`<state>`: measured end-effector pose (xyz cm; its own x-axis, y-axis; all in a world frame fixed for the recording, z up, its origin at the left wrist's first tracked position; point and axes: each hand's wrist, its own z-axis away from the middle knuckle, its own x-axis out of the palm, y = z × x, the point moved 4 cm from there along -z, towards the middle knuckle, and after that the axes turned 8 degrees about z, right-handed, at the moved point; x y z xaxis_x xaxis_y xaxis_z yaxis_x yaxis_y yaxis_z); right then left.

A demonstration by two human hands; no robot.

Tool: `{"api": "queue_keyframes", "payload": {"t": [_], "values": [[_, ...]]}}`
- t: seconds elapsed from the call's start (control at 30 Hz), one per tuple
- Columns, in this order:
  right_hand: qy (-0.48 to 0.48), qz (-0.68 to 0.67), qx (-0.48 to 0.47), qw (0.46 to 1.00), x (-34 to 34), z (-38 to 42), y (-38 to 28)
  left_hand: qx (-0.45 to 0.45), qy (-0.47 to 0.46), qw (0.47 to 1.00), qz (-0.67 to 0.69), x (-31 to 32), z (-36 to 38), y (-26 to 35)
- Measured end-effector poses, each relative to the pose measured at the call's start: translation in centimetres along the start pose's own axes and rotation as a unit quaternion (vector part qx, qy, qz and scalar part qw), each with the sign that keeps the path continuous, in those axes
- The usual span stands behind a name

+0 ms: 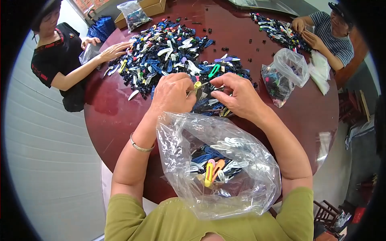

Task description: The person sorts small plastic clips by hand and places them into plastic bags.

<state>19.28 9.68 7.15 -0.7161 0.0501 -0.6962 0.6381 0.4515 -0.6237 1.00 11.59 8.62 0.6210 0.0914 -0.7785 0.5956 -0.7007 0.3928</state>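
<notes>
The clear bag (171, 152) nearest the camera reaches past the near edge of the table (108, 132), mouth open, hair clips (217, 169) lying inside. Just beyond its far rim, the left hand (173, 94) is closed on a thin dark clip (199, 87); the right hand (238, 95) is narrow beside the clip's tip, but I cannot tell whether it grips. Ahead, a big pile (165, 50) crowds both hands; bare table opens left and right, bounded farther off on the right by a filled bag (277, 86)
</notes>
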Motion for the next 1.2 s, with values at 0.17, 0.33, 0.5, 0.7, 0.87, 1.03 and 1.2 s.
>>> {"api": "queue_keyframes", "payload": {"t": [0.17,0.33,0.5,0.7,0.87,1.03,1.2], "values": [[0.043,-0.007,-0.029,0.999,-0.1,0.0,-0.1,-0.068,-0.045,0.993,0.083,0.0,0.0,0.5],[0.051,-0.008,-0.057,0.997,-0.2,-0.1,0.0,-0.113,-0.074,0.979,0.156,0.2,0.0,0.3],[0.090,-0.055,-0.028,0.994,-3.0,0.1,-2.1,-0.172,-0.096,0.970,0.144,-0.6,-0.3,-0.3],[0.002,-0.226,-0.045,0.973,-7.9,2.3,-8.1,-0.189,-0.151,0.969,-0.040,-0.2,0.1,-1.6],[-0.138,-0.155,-0.155,0.966,-6.9,3.0,-10.3,-0.171,-0.168,0.970,-0.041,0.5,0.4,-1.7],[-0.054,-0.185,0.038,0.981,-4.4,1.1,-5.4,-0.154,-0.126,0.980,-0.025,0.3,0.3,-1.6],[0.030,0.004,-0.047,0.998,-1.1,0.0,-0.7,-0.112,-0.079,0.990,0.044,0.1,-0.2,-0.9]]}}
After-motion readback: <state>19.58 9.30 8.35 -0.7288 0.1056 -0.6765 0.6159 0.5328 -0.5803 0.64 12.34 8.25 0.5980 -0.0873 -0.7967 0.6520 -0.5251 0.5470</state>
